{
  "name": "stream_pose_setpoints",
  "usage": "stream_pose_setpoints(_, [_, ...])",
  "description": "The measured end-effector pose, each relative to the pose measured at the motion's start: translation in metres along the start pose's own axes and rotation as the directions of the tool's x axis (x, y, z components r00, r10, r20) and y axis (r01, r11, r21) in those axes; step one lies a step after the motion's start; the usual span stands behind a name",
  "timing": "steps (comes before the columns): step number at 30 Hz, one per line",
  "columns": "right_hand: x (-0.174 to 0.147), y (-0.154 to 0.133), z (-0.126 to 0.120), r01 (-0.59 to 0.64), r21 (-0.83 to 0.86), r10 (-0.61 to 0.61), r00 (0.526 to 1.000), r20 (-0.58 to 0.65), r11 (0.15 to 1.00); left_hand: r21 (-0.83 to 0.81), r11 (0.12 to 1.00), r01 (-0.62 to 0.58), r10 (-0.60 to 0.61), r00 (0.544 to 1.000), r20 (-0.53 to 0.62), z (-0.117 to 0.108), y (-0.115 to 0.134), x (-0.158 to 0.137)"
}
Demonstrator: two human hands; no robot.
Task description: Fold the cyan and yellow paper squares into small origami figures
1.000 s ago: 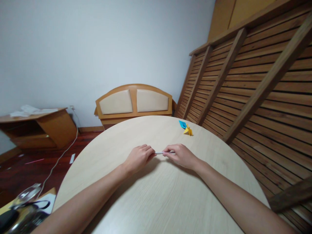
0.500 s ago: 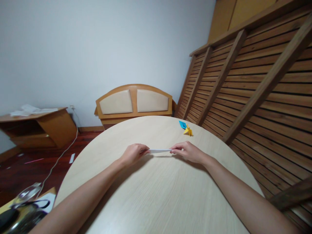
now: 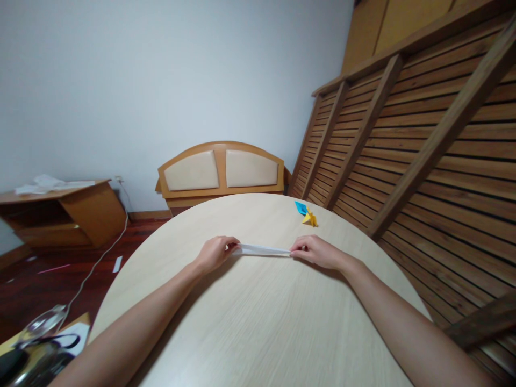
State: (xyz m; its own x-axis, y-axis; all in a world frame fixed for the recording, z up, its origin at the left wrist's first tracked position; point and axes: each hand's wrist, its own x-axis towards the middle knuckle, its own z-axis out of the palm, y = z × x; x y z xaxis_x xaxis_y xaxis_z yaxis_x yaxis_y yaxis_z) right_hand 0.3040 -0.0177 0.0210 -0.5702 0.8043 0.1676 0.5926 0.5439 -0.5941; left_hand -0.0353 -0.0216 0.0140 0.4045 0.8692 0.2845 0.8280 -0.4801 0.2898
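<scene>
A narrow strip of white paper (image 3: 264, 250) stretches between my two hands, low over the pale round table (image 3: 258, 317). My left hand (image 3: 217, 252) pinches its left end between thumb and fingers. The right end is pinched the same way by my right hand (image 3: 316, 251). Whether the paper is folded in layers I cannot tell. Beyond my right hand, a yellow folded-paper figure (image 3: 309, 218) and a blue folded-paper piece (image 3: 300, 208) lie touching or nearly touching on the table.
Behind the table stands a wooden headboard (image 3: 221, 189) with cream panels. A slatted wooden frame (image 3: 403, 150) leans along the right side. At lower left are a glass-like pot (image 3: 36, 365) and a white cord (image 3: 94, 263). Papers lie on a low cabinet (image 3: 91, 215).
My hands have moved farther apart, the left one leftward and the right one rightward. More of the white paper shows between them, and its face is more visible.
</scene>
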Motion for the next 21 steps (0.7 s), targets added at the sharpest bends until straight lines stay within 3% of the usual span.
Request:
stream_pose_setpoints(5, [-0.001, -0.007, -0.002, 0.017, -0.038, -0.018, 1.0, -0.009, 0.999, -0.017, 0.997, 0.076, -0.078, 0.994, -0.081, 0.009, -0.013, 0.002])
stream_pose_setpoints(10, [0.0, 0.006, -0.008, -0.058, -0.141, 0.019, 0.964, -0.264, 0.988, -0.014, 0.996, 0.091, -0.092, 0.984, -0.153, 0.015, -0.022, 0.0])
stream_pose_setpoints(15, [0.002, 0.021, -0.009, -0.19, -0.186, 0.091, 0.893, -0.441, 0.964, -0.029, 1.0, -0.009, 0.006, 0.995, -0.104, 0.023, -0.012, -0.004])
stream_pose_setpoints(21, [0.012, 0.033, 0.001, -0.37, -0.393, 0.142, 0.854, -0.501, 0.842, -0.073, 0.985, -0.157, 0.154, 0.987, -0.05, 0.032, 0.011, -0.01])
